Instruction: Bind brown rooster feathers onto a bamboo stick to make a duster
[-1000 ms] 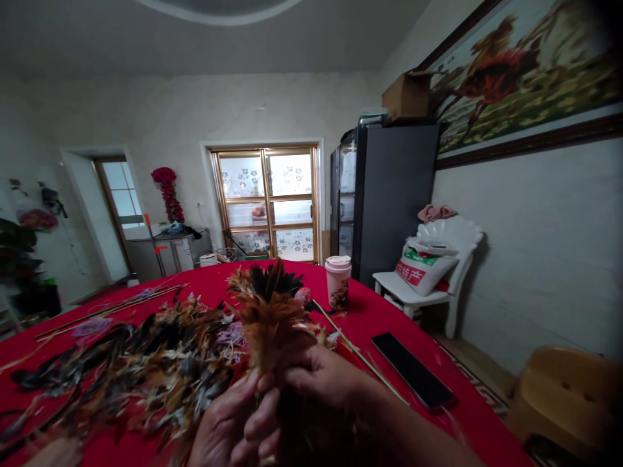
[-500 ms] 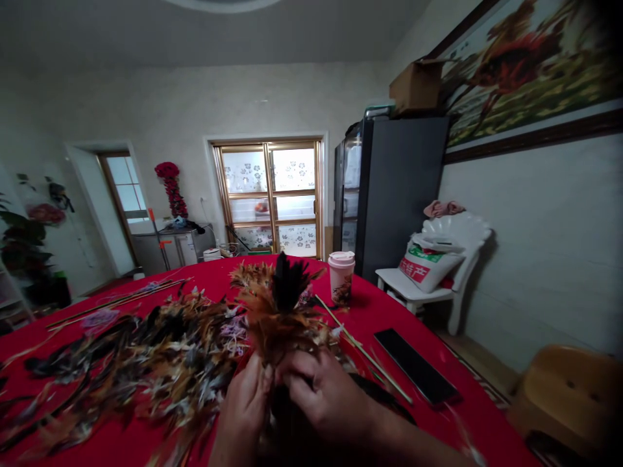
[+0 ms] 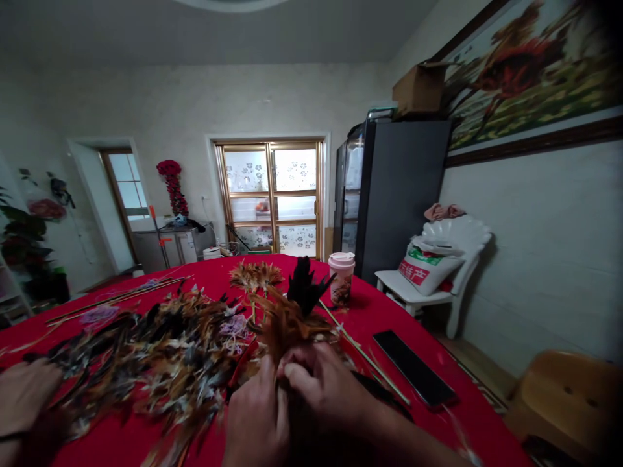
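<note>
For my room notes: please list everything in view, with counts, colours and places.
Tablecloth: one, red, covering the round table.
Loose feathers: a heap, brown, black and white, on the table's left.
Sticks: several, tan, far left on the table.
Long stick: one, tan, right of the hands.
Smartphone: one, black, on the table's right.
Lidded cup: one, pale pink, at the far edge.
Refrigerator: one, dark grey, by the wall.
Cardboard box: one, brown, on the refrigerator.
White chair: one, holding a printed sack.
Another person's hand: one, at the left edge.
Feather bunch: one, brown and black, gripped by both hands.
Left hand, right hand: together at the bunch's base.
</note>
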The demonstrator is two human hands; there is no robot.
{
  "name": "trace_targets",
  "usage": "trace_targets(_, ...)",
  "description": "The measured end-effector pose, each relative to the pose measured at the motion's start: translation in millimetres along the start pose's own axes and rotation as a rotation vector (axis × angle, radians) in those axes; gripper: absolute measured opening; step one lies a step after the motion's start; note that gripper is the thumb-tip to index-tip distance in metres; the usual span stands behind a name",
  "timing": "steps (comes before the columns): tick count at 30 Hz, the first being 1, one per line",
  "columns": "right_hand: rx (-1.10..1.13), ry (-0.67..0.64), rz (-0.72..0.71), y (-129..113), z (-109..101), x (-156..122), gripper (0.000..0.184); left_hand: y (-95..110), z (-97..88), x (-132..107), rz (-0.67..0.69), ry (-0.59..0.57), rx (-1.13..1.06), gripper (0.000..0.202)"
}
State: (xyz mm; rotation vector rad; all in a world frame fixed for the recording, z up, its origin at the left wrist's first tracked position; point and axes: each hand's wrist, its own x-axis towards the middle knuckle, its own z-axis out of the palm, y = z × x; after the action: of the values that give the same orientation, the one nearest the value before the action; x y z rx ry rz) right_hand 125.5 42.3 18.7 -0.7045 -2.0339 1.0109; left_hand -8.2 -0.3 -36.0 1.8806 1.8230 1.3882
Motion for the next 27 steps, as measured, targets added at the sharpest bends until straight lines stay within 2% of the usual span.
trace_targets(2,0.009,0.019,0.008,2,-4,2,0.014,5,-1.7,0,0.029,-0.004,-0.047,0.021)
trace_targets(6,0.095,0.04,-0.012,5,-5,3,0.015,3,4.1,-2,0.119,0.146,-0.11,0.035)
trace_targets(7,0.093,0.046,0.003,6,-4,3,0.017,2,5.6,-2,0.125,0.175,-0.091,0.035)
trace_targets(10,0.075,0.084,0.065,8,1,2,0.02,-2,5.5,-1,0.171,0.153,0.06,0.022)
trace_targets(13,0.074,0.11,-0.006,9,2,3,0.016,-2,0.9,1,0.34,0.155,0.22,0.018)
trace_targets(15,0.044,0.126,-0.051,8,0,4,0.014,-1,-1.2,2,0.429,0.19,0.274,0.025)
trace_targets(20,0.005,0.109,-0.022,3,-8,6,0.021,-7,2.0,1,0.398,0.053,0.346,0.048)
trace_targets(24,0.004,0.08,-0.071,10,-6,3,0.025,-15,12.2,-1,0.384,0.08,0.396,0.053)
trace_targets(27,0.064,0.162,-0.082,20,-3,1,0.025,-13,18.0,-4,0.35,0.094,0.353,0.055)
